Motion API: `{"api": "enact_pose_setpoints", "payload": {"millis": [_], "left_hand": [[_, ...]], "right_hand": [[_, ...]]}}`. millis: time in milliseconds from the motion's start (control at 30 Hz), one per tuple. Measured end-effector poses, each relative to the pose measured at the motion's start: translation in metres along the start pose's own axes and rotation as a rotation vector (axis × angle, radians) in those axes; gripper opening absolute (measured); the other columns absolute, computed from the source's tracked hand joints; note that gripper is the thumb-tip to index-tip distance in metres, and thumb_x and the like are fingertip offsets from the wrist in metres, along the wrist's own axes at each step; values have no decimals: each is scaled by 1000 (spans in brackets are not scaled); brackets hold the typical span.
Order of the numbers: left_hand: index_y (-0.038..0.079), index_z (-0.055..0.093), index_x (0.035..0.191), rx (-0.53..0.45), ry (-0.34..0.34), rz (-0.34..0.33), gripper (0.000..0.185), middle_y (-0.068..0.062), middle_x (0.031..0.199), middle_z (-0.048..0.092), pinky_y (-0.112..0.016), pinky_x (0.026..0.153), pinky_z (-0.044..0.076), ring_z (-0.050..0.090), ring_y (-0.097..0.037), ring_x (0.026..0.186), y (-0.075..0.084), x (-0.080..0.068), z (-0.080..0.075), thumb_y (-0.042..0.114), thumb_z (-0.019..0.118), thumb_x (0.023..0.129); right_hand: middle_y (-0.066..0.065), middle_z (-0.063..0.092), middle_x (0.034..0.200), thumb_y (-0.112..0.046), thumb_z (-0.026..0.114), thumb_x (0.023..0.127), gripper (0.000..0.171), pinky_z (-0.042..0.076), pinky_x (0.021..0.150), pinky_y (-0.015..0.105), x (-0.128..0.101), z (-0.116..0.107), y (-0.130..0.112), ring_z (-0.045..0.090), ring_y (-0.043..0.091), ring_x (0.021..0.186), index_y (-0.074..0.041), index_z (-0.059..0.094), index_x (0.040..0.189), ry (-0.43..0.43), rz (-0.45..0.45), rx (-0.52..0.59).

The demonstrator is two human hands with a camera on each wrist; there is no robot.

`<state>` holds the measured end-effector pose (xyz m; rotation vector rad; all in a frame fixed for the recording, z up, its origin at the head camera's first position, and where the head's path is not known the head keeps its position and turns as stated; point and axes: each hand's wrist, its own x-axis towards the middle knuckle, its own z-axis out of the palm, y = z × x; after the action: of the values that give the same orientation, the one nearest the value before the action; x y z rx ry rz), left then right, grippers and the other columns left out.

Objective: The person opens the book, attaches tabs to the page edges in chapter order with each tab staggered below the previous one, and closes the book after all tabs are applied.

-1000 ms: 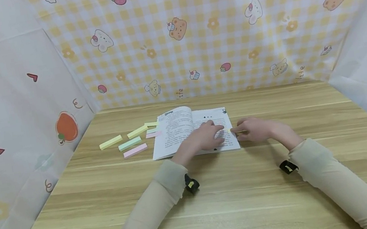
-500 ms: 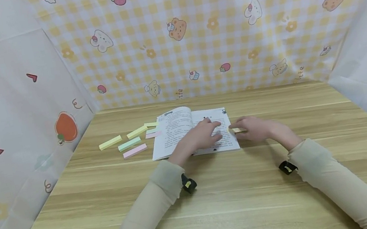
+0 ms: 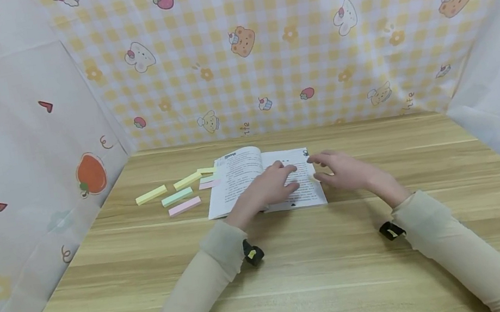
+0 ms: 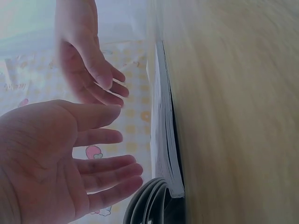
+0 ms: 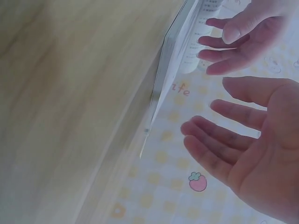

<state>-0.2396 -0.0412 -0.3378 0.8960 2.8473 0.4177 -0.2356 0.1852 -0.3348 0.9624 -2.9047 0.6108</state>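
An open book (image 3: 234, 180) lies on the table with printed pages showing. Over its right-hand page hovers my left hand (image 3: 271, 184), fingers loosely extended and holding nothing. My right hand (image 3: 347, 170) is raised just off the book's right edge, its fingers apart and nothing between them. By the right fingertips, a small pale yellow sticky tab (image 3: 314, 178) shows at the page edge, partly hidden. Both palms appear in the left wrist view, the left hand (image 4: 70, 163) nearer. In the right wrist view, the right hand (image 5: 252, 144) stands beside the book's edge (image 5: 170, 51).
Left of the book lie two yellow sticky-note pads (image 3: 151, 194), a green pad (image 3: 177, 196) and a pink pad (image 3: 184, 206). Yellow, green and pink tabs (image 3: 208, 184) stick out from the left page's edge. A patterned cloth (image 3: 264, 65) hangs behind the wooden table (image 3: 302, 290).
My right hand has let go of the yellow sticky tab and lifted, its fingers spreading. My left hand has drawn slightly to the left over the page.
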Motion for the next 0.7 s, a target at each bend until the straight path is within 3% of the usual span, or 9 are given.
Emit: {"api": "enact_pose_setpoints", "payload": {"millis": [300, 700], "left_hand": [[14, 49, 150, -9, 17, -22, 50, -15, 143, 50, -43, 97, 51, 55, -26, 123, -1, -8, -4, 34, 55, 105], [12, 54, 146, -17, 79, -18, 46, -12, 135, 54, -41, 93, 52, 57, -23, 114, -14, -21, -4, 32, 57, 104]], "right_hand": [[28, 59, 131, -15, 65, 98, 45, 51, 95, 55, -1, 0, -9, 61, 44, 113, 5, 54, 137, 39, -36, 6], [27, 58, 132, -19, 67, 98, 47, 51, 96, 53, 2, 1, -21, 62, 41, 113, 3, 54, 138, 31, -57, -4]]}}
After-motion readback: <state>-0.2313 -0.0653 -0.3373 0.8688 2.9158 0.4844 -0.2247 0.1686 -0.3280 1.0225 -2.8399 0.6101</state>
